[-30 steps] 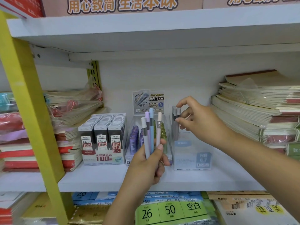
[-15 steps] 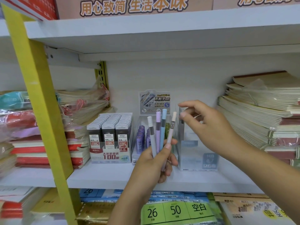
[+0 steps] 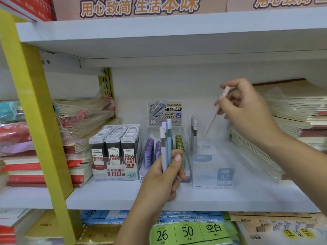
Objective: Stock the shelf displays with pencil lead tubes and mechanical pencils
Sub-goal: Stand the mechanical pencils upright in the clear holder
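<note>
Since the earlier frame the pink mechanical pencil [image 3: 213, 119] has gone to my right hand [image 3: 247, 110], pinched near its top and tilted above the clear display box [image 3: 212, 167]. My left hand [image 3: 162, 181] grips three pencils [image 3: 166, 144] just left of that box. I'd straighten the pink one, then lower it tip-first beside the grey pencils [image 3: 194, 131].

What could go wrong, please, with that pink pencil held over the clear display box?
The right hand pinches the pink mechanical pencil near its top, tilted, so its tip may skid off the clear display box wall or knock the grey pencils standing at the box's back left. The left hand grips three pencils in front of the lead tube display; one might slip out.
</note>
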`<action>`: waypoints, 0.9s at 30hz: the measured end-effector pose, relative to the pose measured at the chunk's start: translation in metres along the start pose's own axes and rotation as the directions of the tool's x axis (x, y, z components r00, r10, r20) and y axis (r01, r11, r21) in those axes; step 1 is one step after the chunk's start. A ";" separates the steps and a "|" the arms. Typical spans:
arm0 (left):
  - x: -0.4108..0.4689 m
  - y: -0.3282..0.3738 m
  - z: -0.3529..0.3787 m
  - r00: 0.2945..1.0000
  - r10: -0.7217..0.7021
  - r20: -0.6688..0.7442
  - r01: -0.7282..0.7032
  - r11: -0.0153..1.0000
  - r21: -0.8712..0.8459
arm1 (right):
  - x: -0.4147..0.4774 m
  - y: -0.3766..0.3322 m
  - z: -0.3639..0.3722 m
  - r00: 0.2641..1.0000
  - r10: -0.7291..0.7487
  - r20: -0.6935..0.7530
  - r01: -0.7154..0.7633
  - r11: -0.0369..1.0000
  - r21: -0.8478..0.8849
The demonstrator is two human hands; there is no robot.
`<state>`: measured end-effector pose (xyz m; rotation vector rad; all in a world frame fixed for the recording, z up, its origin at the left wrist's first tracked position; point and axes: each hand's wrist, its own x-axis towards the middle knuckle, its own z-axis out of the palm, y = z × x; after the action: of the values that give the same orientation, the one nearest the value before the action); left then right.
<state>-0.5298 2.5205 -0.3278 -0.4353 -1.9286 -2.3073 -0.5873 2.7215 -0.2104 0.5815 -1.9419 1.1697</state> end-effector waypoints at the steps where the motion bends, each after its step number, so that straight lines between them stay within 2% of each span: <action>1: 0.000 0.000 0.000 1.000 -0.005 0.002 0.005 1.000 -0.009 | 0.002 0.006 0.003 0.998 -0.003 0.058 0.007 0.997 -0.082; 3: 0.001 -0.001 0.000 1.000 -0.013 0.003 0.013 1.000 -0.018 | 0.004 0.015 0.010 0.984 0.012 0.180 0.023 0.982 -0.189; 5: 0.001 -0.001 -0.001 1.000 -0.022 -0.002 0.022 0.999 -0.028 | 0.005 0.023 0.016 0.966 0.025 0.258 0.035 0.973 -0.226; 11: 0.003 -0.001 -0.003 0.999 -0.048 -0.016 0.047 0.998 -0.037 | 0.002 0.031 0.028 0.931 0.025 0.365 0.085 0.955 -0.284; 20: 0.004 -0.003 -0.001 0.999 -0.037 -0.035 0.034 0.997 -0.064 | 0.003 0.026 0.029 0.937 0.012 0.348 0.112 0.935 -0.336; 27: 0.004 -0.004 -0.003 0.998 -0.045 -0.035 0.043 0.998 -0.053 | 0.002 0.031 0.030 0.943 0.027 0.332 0.082 0.947 -0.310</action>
<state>-0.5356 2.5189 -0.3313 -0.3567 -1.8831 -2.3804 -0.6218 2.7100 -0.2331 0.6598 -2.3423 0.7448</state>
